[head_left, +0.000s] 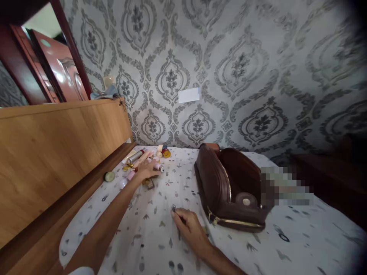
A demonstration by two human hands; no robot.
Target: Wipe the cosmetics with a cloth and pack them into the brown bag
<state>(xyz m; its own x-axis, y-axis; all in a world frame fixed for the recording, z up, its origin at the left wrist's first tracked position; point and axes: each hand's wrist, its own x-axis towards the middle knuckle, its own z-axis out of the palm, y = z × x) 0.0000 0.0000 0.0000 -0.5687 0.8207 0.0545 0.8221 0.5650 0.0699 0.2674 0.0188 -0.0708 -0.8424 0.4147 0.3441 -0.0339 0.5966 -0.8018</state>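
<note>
My left hand (146,168) reaches far forward over a cluster of small cosmetics (143,160) at the bed's far left, its fingers stretched out and resting among tubes and little bottles. Whether it grips one is hidden. My right hand (187,225) lies on the white patterned bedsheet (301,236) close to me, fingers curled, just left of an open brown leather bag (232,187) with a gold zipper. A small dark item shows at its fingertips; I cannot make it out.
A wooden headboard (57,152) runs along the left. A round green lid (109,176) lies on its ledge. Patterned wallpaper with a white switch plate (188,95) stands behind. A blurred patch sits right of the bag.
</note>
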